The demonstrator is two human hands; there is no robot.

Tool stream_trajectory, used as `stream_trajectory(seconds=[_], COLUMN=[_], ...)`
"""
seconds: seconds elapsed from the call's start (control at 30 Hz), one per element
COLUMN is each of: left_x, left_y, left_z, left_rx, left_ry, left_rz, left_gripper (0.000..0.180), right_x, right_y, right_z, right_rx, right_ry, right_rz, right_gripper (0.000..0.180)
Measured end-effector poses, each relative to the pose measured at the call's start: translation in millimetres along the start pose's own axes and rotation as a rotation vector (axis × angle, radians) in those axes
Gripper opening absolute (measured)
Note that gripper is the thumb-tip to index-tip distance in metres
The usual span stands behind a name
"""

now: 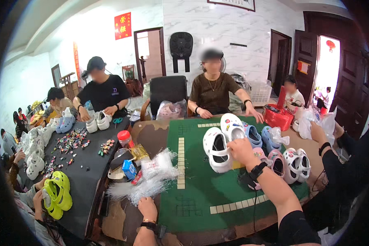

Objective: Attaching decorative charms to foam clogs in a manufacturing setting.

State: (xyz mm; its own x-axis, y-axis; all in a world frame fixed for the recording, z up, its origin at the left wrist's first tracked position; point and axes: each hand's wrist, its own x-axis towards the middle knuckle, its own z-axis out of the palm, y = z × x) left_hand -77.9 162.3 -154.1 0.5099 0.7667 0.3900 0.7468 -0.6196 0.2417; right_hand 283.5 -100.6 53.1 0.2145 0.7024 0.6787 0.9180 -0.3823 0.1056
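My right hand [241, 153] grips a pair of white clogs [218, 149] by the strap side, holding them above the green mat [184, 164]. Small coloured charms dot their uppers. Just right of that hand are blue clogs [253, 135], pink clogs [277, 164] and another white pair with charms [293, 166]. My left hand [147, 209] is low at the near table edge, beside a heap of clear plastic bags [151, 176]. The back of this hand hides its fingertips, so whether it touches the plastic is unclear.
A red-lidded jar [125, 138] and a blue box [129, 169] stand left of the mat. Pale tiles [238, 205] line the mat. Left, a dark table [88, 164] bears loose charms [71, 141] and lime clogs [57, 194]. Other people sit around both tables.
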Motion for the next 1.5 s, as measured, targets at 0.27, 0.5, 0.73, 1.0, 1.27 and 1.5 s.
stream_trajectory(seconds=[0.27, 0.5, 0.73, 1.0, 1.27, 1.5], left_x=[8.0, 15.9, 30.9, 64.5, 58.6, 51.9], left_y=[-13.8, -6.7, 4.8, -8.8, 26.5, 12.3], left_z=[2.8, -11.6, -27.1, -55.3, -105.7, -92.2], left_rx=[0.152, 0.273, 0.137, -0.429, -0.421, -0.383], left_ry=[-0.158, -0.241, -0.158, -0.208, 0.161, 0.08], left_rz=[0.088, 0.102, 0.092, -0.231, 0.037, 0.003], left_gripper=[0.015, 0.017, 0.018, 0.024, 0.015, 0.025], right_x=[-91.2, -113.8, -147.0, -164.8, -161.0, -158.7], right_y=[11.4, -29.6, -81.1, -110.3, -116.6, -125.7], right_z=[60.9, 34.5, 5.2, -1.7, 1.4, 0.8], right_rx=[-0.097, 0.092, 0.401, 0.59, 0.648, 0.697], right_ry=[-0.347, -0.218, -0.347, -0.47, -0.407, -0.425], right_rz=[0.264, 0.191, 0.118, 0.1, 0.098, 0.168], right_gripper=[0.028, 0.037, 0.03, 0.023, 0.026, 0.025])
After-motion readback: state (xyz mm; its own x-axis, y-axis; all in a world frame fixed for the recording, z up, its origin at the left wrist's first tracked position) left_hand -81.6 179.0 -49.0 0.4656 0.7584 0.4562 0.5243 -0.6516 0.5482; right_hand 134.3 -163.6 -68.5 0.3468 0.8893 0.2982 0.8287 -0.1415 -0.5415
